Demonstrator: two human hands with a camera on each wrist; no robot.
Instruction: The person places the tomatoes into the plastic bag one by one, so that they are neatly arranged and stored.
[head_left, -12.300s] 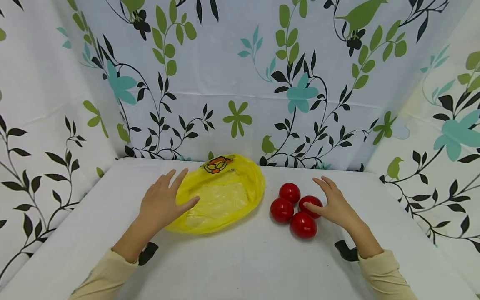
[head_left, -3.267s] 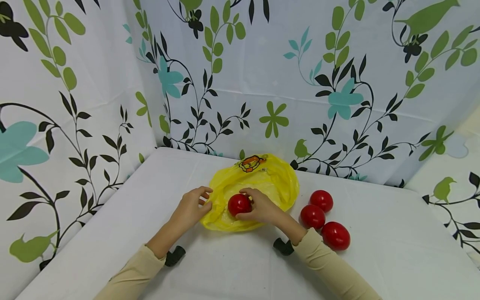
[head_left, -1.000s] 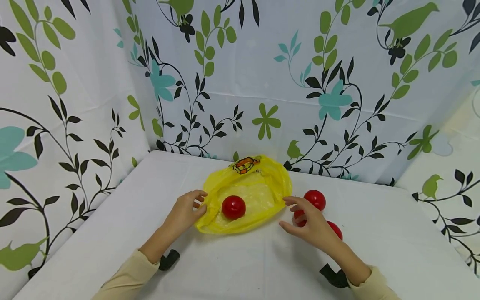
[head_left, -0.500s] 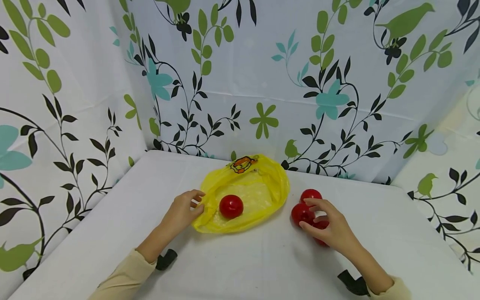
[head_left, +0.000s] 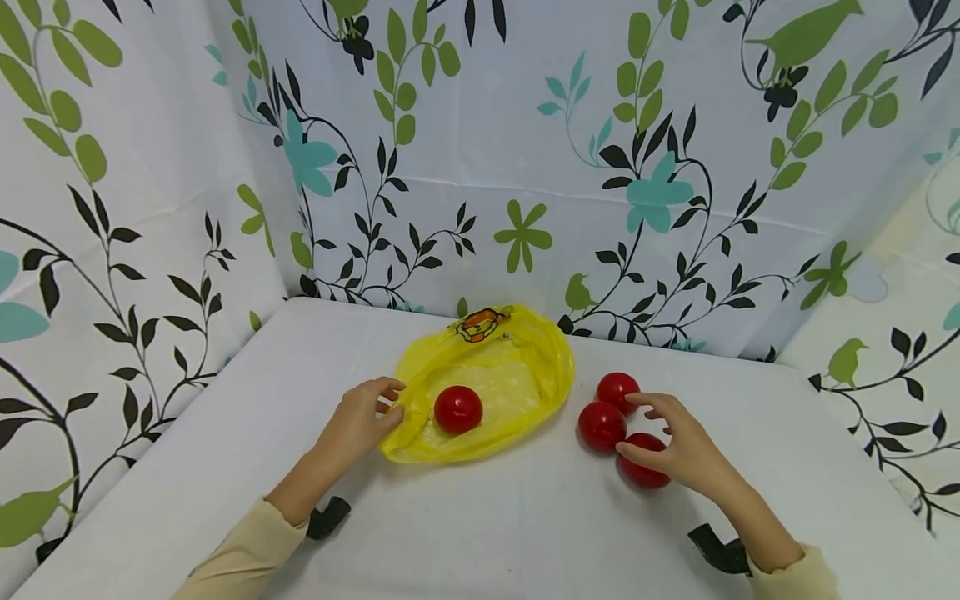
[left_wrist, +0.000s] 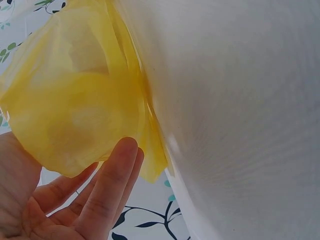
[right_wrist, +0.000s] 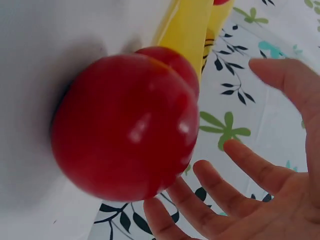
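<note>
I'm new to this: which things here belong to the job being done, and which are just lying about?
Apparently part of the job:
yellow bag
red ball inside the bag
three red balls outside it
left hand, at the bag's edge
right hand, by the outside balls

Seemingly just surroundings:
white tabletop
leaf-patterned cloth behind it
black wrist pieces
</note>
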